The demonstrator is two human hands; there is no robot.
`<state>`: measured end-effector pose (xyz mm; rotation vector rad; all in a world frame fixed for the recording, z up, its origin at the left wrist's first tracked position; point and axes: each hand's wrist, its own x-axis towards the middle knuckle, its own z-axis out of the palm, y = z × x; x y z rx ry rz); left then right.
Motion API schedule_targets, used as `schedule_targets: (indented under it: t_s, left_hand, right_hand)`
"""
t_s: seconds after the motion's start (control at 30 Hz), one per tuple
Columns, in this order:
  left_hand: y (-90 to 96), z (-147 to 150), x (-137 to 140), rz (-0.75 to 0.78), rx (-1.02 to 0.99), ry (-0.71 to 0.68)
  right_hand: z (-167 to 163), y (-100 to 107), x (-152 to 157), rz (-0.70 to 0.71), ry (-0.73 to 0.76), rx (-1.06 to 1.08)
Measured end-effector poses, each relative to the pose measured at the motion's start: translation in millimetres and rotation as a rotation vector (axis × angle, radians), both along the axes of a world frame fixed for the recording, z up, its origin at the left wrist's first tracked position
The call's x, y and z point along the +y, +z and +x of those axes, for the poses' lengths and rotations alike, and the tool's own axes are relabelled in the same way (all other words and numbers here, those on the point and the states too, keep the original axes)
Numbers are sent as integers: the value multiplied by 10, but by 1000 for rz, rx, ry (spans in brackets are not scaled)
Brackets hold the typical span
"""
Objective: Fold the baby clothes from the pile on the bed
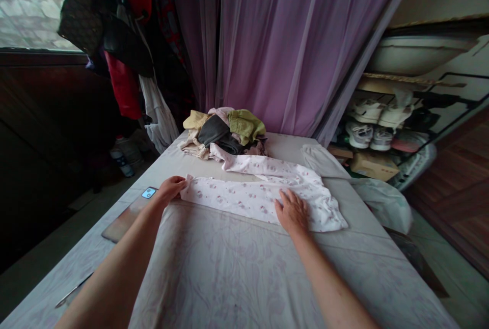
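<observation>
Pale pink printed pants (229, 195) lie spread across the covered table, with the waist toward the right. One leg runs straight along the near side; the other bends away toward the heap of clothes. My left hand (172, 187) pinches the cuff of the near leg at its left end. Flat on the fabric near the waist lies my right hand (293, 210), palm down, its fingers spread. A phone (128, 217) rests on the table beside my left forearm, which partly covers it.
A heap of clothes (217, 133) sits at the table's far end before a purple curtain (267, 49). White cloth (323, 161) lies at the far right corner. Shoes (367, 133) stand on a rack to the right. A thin metal object (72, 291) lies near the left edge.
</observation>
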<state>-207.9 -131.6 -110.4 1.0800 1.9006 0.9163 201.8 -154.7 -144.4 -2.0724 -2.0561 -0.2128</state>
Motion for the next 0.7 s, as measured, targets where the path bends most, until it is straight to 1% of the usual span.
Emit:
schedule_targets:
  t_s: [0.13, 0.33, 0.43, 0.53, 0.6, 0.7]
  left_hand:
    - [12, -15, 6, -8, -28, 8]
    - [94, -40, -73, 1, -118, -37]
    - [118, -42, -91, 1, -133, -55]
    - [115, -43, -81, -12, -129, -75]
    - [96, -45, -57, -23, -104, -77]
    - [53, -47, 0, -35, -25, -53]
  right_hand:
    - [61, -36, 0, 52, -53, 50]
    - [136, -116, 41, 139, -49, 112]
    - [139, -121, 46, 138, -49, 111]
    - [146, -115, 43, 104, -38, 115]
    - [180, -120, 36, 91, -9, 114]
    - [311, -141, 5, 109, 53, 90]
